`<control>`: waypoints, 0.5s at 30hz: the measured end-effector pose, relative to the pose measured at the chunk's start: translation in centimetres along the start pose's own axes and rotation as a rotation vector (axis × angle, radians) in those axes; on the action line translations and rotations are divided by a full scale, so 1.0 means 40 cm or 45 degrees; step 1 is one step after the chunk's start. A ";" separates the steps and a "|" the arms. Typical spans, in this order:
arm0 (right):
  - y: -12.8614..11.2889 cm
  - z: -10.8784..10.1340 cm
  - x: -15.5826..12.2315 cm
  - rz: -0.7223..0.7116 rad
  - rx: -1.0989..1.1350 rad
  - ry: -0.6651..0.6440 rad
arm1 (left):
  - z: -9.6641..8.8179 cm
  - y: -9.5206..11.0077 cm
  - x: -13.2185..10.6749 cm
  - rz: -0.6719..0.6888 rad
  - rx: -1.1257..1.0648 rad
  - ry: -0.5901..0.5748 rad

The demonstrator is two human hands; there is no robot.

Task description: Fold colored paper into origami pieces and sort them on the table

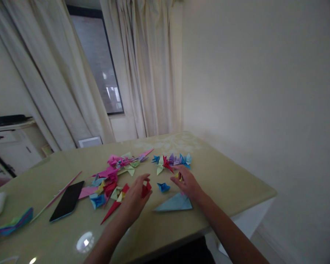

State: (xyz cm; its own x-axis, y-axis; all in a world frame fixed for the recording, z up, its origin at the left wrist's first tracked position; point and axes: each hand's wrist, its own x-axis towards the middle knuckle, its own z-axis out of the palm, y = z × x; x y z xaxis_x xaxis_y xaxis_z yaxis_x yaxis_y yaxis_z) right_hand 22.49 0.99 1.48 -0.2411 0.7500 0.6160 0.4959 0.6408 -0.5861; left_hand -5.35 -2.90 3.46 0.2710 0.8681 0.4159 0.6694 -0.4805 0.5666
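My left hand is closed around a red folded paper piece, which shows between thumb and fingers. To its right, my right hand pinches a small yellow folded paper piece. A blue folded paper piece lies on the table between both hands. Below my right hand rests a light blue folded paper with a long point, a bit of pink showing at its upper edge. Just beyond my right fingers sits a row of blue, purple, red and pale green paper flowers.
A heap of colourful folded papers spreads left of my left hand. Farther left lie a black phone, a thin pink-and-green stick and a blue-green paper bundle. The table's right edge runs near the wall.
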 end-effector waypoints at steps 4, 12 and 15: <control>-0.023 0.008 -0.010 -0.329 0.015 -0.106 | 0.086 0.077 0.083 0.195 -0.084 -0.185; -0.024 0.012 -0.015 -0.428 -0.127 -0.129 | 0.132 0.046 0.096 0.324 -0.339 -0.173; -0.021 0.019 -0.012 -0.399 -0.118 -0.101 | 0.103 0.028 0.086 0.274 -0.322 -0.076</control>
State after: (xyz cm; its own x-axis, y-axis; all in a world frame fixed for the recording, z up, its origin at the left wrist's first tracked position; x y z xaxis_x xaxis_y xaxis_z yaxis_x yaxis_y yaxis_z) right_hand 21.56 0.20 1.27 -0.4562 0.5313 0.7138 0.4604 0.8274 -0.3217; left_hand -0.81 0.06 2.58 0.4325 0.7457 0.5068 0.4018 -0.6626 0.6321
